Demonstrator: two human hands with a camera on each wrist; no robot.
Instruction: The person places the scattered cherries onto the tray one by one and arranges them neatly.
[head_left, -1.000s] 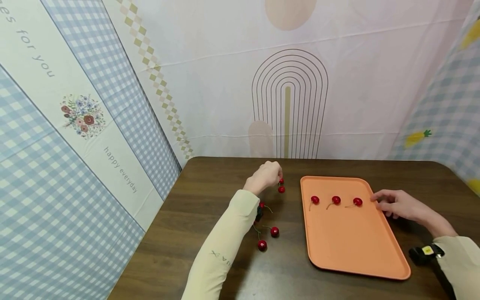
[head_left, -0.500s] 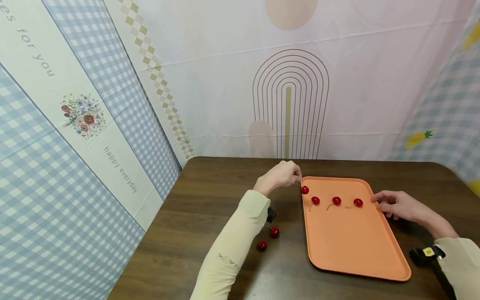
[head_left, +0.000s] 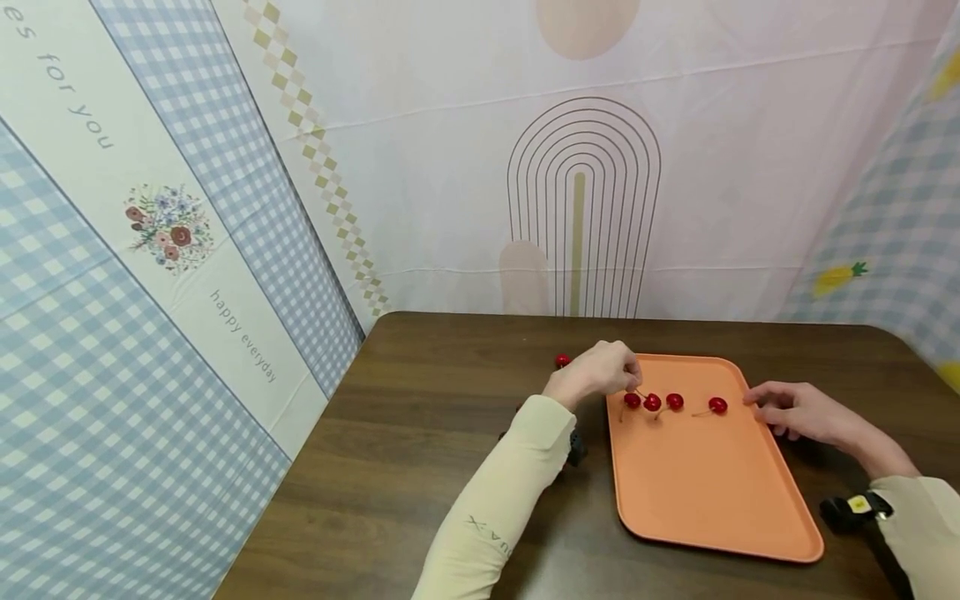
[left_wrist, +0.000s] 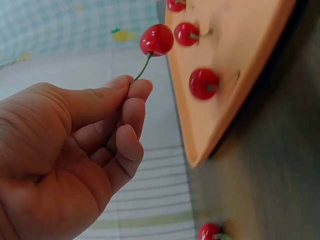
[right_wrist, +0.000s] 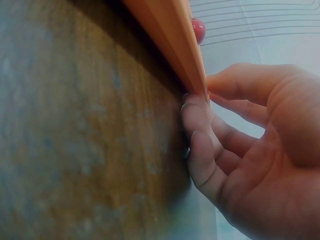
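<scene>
My left hand (head_left: 602,368) pinches a red cherry (left_wrist: 157,40) by the end of its green stem, thumb against forefinger. This cherry hangs over the orange tray (head_left: 712,492), between the left cherry (head_left: 632,401) and the middle cherry (head_left: 675,402) of a row. At the row's right end lies another cherry (head_left: 717,406). On the tray's right edge, my right hand (head_left: 806,410) grips the rim, with the thumb on top and fingers curled beneath in the right wrist view. Whether the held cherry touches the tray, I cannot tell.
One cherry (head_left: 562,360) lies on the brown wooden table (head_left: 360,467) behind the left wrist. Slivers of other cherries show along the left sleeve (head_left: 510,492), which hides most of them. A printed cloth (head_left: 435,192) hangs behind the table.
The left hand has carried one cherry by its stem from the table, rightward over the tray's far left corner and in among the row. The right hand has stayed on the rim.
</scene>
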